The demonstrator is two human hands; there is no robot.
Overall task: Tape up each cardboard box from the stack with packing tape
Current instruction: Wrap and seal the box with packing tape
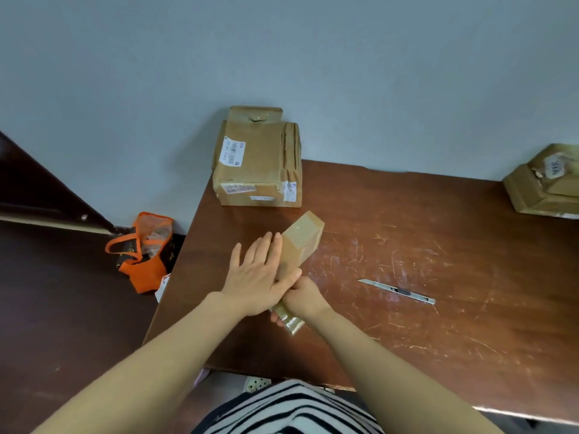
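Head view, looking down. Holds a small oblong brown cardboard box (pixel 302 242) slantwise over the left part of a scratched reddish-brown wooden table (pixel 454 324). Box glossy with clear packing tape (pixel 290 321), crinkled and shiny at the near end. Grips that near end with the right hand (pixel 303 298), fingers curled round it and clamped on the cardboard. Lays the left hand (pixel 258 277) flat against the box's left face, fingers straight and close together, thumb reaching across towards the right hand. Far end of the box angled up and away to the right; unclear whether touching the tabletop.

At the table's far left corner, against the pale grey wall (pixel 282 42), a stack of worn brown cardboard boxes (pixel 257 158) with white printed labels, well apart from both hands. At the far right of the table, a second pile of tan cardboard parcels (pixel 545 189), partly cut off by the frame edge. Right of the hands, flat on the tabletop, a slim silver utility knife (pixel 398 291), blade tip pointing left. On the dark floor left of the table, an orange fabric bag (pixel 144 270) with a clear panel. At the bottom edge, a black-and-white striped shirt (pixel 291 408).
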